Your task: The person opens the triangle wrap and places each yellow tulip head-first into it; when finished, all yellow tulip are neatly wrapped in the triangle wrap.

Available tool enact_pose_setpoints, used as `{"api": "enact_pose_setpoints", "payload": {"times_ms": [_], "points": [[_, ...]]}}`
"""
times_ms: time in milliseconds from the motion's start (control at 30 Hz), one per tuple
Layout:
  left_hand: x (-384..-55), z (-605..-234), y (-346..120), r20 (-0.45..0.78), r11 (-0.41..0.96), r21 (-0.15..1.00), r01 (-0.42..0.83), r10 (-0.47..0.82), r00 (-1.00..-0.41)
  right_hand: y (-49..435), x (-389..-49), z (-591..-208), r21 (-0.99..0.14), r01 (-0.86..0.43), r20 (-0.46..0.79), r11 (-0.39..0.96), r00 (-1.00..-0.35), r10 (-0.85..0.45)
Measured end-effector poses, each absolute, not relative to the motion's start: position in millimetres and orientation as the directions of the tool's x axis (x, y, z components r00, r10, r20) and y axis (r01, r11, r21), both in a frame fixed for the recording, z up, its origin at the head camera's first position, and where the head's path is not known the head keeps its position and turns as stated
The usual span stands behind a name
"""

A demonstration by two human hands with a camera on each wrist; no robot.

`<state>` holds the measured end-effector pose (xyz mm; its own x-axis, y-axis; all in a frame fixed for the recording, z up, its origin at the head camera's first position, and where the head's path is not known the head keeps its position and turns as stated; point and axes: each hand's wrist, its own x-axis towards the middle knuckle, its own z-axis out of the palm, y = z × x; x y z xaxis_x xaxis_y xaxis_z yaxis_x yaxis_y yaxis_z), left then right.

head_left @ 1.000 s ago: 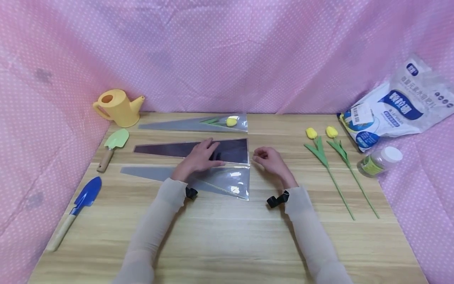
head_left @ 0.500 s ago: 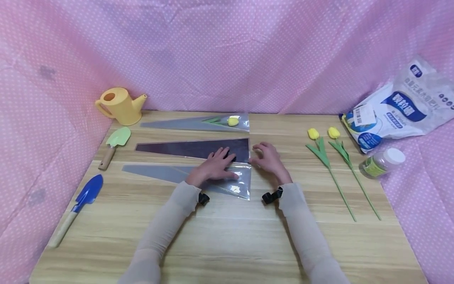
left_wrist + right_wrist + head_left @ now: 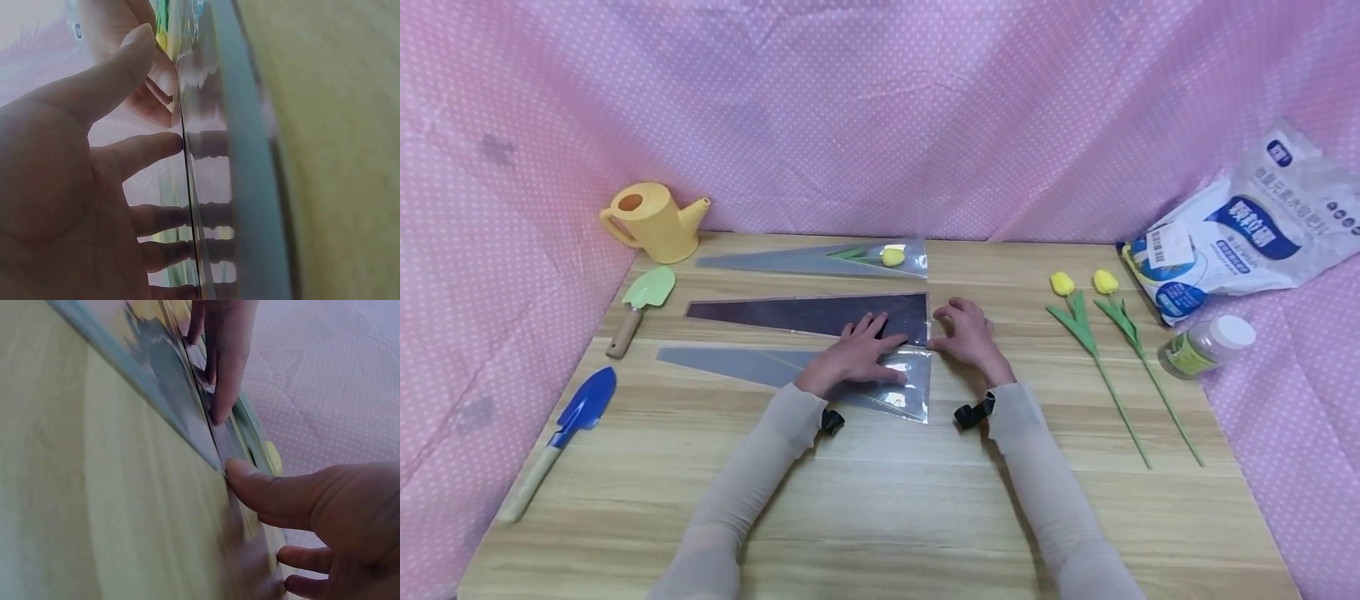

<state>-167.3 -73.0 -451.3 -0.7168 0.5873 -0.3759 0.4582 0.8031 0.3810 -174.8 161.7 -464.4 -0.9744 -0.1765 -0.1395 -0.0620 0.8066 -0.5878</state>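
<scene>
Spread fingers of my left hand (image 3: 859, 354) rest on the dark tapered plastic sleeve (image 3: 775, 312) in the head view. Its thumb lies over the front clear sleeve (image 3: 722, 365). At the wide end of the dark sleeve is my right hand (image 3: 967, 335), its thumb touching the near corner and its bent index finger apart from the thumb. The right wrist view shows that thumb (image 3: 244, 481) at the sleeve edge, other fingertips against the table. At the back, a clear sleeve (image 3: 752, 262) contains a yellow tulip (image 3: 892, 257).
Two yellow tulips (image 3: 1093, 358) lie on the table (image 3: 880, 517) at right, near a white-lidded jar (image 3: 1195, 354) and a printed bag (image 3: 1247, 229). A yellow watering can (image 3: 658, 225), green trowel (image 3: 650, 290) and blue trowel (image 3: 583, 404) are on the left. Pink dotted cloth (image 3: 880, 125) surrounds the table.
My left hand has moved right and slightly nearer along the sleeves, its fingers spreading. The right hand has shifted slightly left, bringing its thumb to the dark sleeve's corner.
</scene>
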Motion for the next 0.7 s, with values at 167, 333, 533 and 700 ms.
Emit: {"api": "enact_pose_setpoints", "payload": {"times_ms": [167,333,533,700], "points": [[-166.0,-449.6,-72.0,-0.379,0.807,0.355,0.473,0.586,-0.716,160.2,-175.0,-465.0,-0.588,-0.049,-0.128,0.807,-0.98,-0.152],[-165.9,-450.5,-71.8,-0.375,0.812,0.34,0.475,0.58,-0.723,156.3,-176.7,-469.3,-0.584,-0.032,-0.105,0.811,-0.988,-0.115],[-166.2,-450.6,-71.7,-0.379,0.811,0.346,0.471,0.58,-0.721,151.4,-177.9,-474.2,-0.589,-0.056,-0.071,0.806,-0.99,-0.121],[-166.3,-449.8,-70.8,-0.384,0.816,0.353,0.457,0.572,-0.725,150.4,-177.3,-472.8,-0.604,-0.092,-0.081,0.792,-0.981,-0.176]]}}
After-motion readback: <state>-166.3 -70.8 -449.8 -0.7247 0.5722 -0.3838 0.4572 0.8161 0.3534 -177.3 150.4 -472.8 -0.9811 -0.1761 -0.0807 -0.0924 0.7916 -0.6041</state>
